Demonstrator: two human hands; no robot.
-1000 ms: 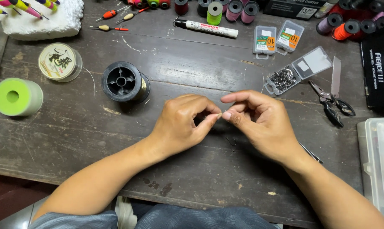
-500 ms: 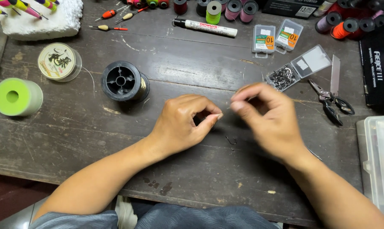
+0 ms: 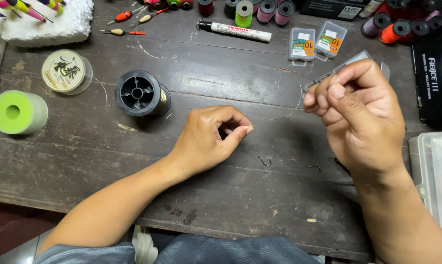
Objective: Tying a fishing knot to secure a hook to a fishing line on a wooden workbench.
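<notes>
L hand (image 3: 208,139) on wooden surface (image 3: 84,161), fingers curled shut, R hand (image 3: 360,117) raised, fingers pinching thin line (image 3: 291,110), 2 hooks (image 3: 265,161) below, black spool (image 3: 140,93) nearby

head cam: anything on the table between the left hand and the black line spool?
Nothing lies there. In the head view the stretch from the left hand to the black line spool is bare, scuffed dark wooden table.

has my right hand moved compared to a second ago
Yes. The right hand has lifted up and away to the right of the left hand, ending nearer the two small hook packets; the black spool stayed put.
</notes>
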